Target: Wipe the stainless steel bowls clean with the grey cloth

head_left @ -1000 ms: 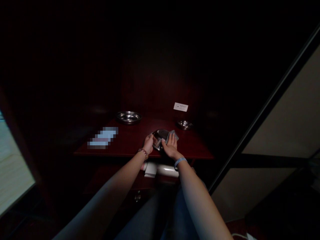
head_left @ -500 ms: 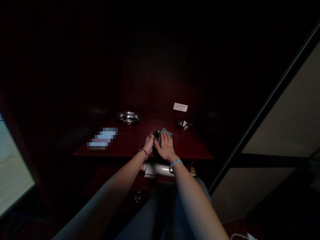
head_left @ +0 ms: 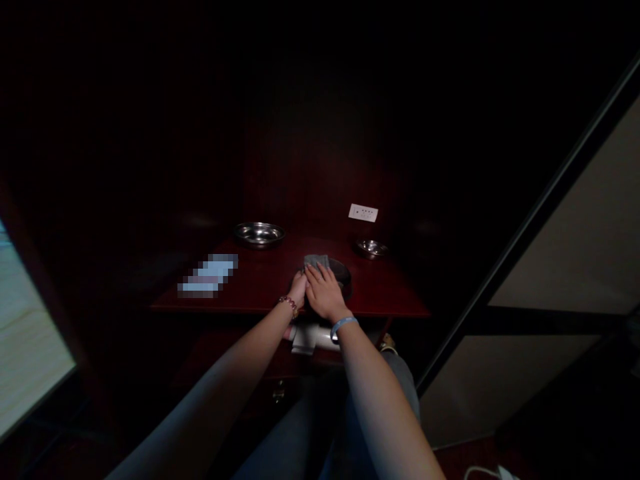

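Observation:
A round, dark-looking metal dish lies near the front of the reddish-brown shelf, partly covered by my hands. My left hand is closed at the dish's left edge; the fingertips are hidden. With its fingers laid over a grey cloth, my right hand presses it against the upper left of the dish. The two hands touch or nearly touch.
A larger shiny metal dish stands at the back left and a small metal bowl at the back right. A blurred pale blue flat item lies at left. A white socket plate is on the back wall. White objects sit below.
My right hand and the cloth have slid left across the dish, from its right side to its upper left. The left hand stays at the left edge.

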The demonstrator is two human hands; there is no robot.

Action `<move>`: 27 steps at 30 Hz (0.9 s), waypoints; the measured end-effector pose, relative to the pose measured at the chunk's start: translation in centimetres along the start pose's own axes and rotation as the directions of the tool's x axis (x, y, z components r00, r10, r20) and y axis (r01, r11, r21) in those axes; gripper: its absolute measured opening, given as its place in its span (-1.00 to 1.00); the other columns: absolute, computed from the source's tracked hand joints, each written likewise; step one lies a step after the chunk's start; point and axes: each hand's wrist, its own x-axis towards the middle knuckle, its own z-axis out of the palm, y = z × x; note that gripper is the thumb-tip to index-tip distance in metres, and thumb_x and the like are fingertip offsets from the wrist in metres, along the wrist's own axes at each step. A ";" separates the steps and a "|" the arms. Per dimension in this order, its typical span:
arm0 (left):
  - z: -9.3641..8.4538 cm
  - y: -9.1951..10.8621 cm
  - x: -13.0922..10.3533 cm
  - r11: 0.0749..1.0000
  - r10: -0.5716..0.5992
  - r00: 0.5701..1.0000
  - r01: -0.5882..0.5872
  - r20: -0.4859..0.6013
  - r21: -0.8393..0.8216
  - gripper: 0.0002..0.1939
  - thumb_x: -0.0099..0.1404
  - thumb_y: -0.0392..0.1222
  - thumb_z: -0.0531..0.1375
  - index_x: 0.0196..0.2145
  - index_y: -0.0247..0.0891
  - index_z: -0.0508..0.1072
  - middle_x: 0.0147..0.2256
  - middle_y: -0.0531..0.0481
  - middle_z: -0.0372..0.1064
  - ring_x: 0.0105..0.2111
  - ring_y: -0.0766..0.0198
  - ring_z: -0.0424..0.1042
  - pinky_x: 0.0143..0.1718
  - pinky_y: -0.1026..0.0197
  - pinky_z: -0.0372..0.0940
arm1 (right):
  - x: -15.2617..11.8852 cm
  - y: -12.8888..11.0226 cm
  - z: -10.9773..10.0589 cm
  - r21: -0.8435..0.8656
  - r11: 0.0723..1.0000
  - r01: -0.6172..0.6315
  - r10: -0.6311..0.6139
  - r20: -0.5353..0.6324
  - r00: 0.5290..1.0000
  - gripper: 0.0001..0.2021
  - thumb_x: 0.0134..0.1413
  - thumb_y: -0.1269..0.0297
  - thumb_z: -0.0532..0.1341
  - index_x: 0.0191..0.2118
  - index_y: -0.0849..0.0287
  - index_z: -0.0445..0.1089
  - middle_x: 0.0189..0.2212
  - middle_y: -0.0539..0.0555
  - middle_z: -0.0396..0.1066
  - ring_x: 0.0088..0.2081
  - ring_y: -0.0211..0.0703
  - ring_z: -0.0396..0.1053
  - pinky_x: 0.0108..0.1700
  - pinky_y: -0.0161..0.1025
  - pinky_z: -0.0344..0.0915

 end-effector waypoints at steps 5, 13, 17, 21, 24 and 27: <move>-0.1 -0.3 0.2 1.000 -0.012 1.000 0.012 -0.009 -0.024 -0.92 0.21 -0.34 0.22 -0.43 -0.23 0.38 -0.46 -0.03 0.41 -0.40 0.25 0.43 -0.29 0.22 0.30 | 0.0 0.1 -0.2 -0.014 1.000 0.019 -0.019 -0.009 1.000 -0.45 0.40 0.23 -0.12 0.41 0.26 0.07 0.42 0.05 0.00 0.45 -0.01 -0.21 0.46 -0.01 -0.29; 0.6 -0.7 0.1 0.999 0.026 1.000 -0.026 0.003 -0.047 -0.93 0.21 -0.24 0.27 -0.38 -0.22 0.42 -0.40 0.01 0.46 -0.36 0.29 0.47 -0.23 0.25 0.32 | -0.1 0.7 -0.7 0.001 1.000 -0.005 0.005 -0.019 1.000 -0.47 0.41 0.22 -0.09 0.42 0.10 0.06 0.43 -0.02 0.00 0.45 -0.06 -0.19 0.45 0.00 -0.27; 0.8 -0.9 0.3 0.996 0.066 0.998 -0.065 0.015 -0.061 -0.89 0.19 -0.19 0.28 -0.36 -0.25 0.44 -0.41 0.02 0.46 -0.34 0.32 0.46 -0.17 0.27 0.31 | 0.0 1.1 -0.7 -0.004 0.999 -0.036 0.036 -0.050 0.998 -0.48 0.41 0.21 -0.10 0.42 0.10 0.06 0.43 -0.02 -0.02 0.44 -0.04 -0.15 0.45 0.00 -0.22; 0.7 -1.2 0.8 0.993 0.103 0.994 -0.100 0.044 -0.061 -0.86 0.18 -0.16 0.30 -0.35 -0.27 0.45 -0.41 0.02 0.47 -0.33 0.32 0.45 -0.14 0.27 0.29 | 0.2 1.8 -0.5 -0.004 0.997 -0.083 0.082 -0.095 0.992 -0.48 0.42 0.21 -0.12 0.41 0.14 0.07 0.41 0.06 0.03 0.41 -0.02 -0.04 0.42 0.00 -0.11; 0.4 -1.4 1.2 0.995 0.095 0.995 -0.095 0.020 -0.027 -0.84 0.18 -0.15 0.30 -0.39 -0.28 0.43 -0.47 0.06 0.42 -0.42 0.34 0.40 -0.23 0.28 0.28 | 0.4 2.6 -0.3 0.002 0.990 -0.142 0.141 -0.128 0.982 -0.48 0.44 0.22 -0.15 0.40 0.20 0.09 0.38 0.12 0.11 0.38 -0.05 0.04 0.40 -0.04 -0.03; 0.2 -1.4 1.3 0.997 0.076 0.997 -0.076 -0.012 -0.001 -0.80 0.19 -0.14 0.30 -0.44 -0.27 0.38 -0.53 0.10 0.36 -0.51 0.38 0.32 -0.33 0.30 0.23 | 0.4 3.5 -0.3 0.010 0.975 -0.221 0.221 -0.136 0.966 -0.48 0.45 0.21 -0.17 0.39 0.23 0.13 0.35 0.15 0.17 0.36 -0.07 0.09 0.39 -0.07 0.00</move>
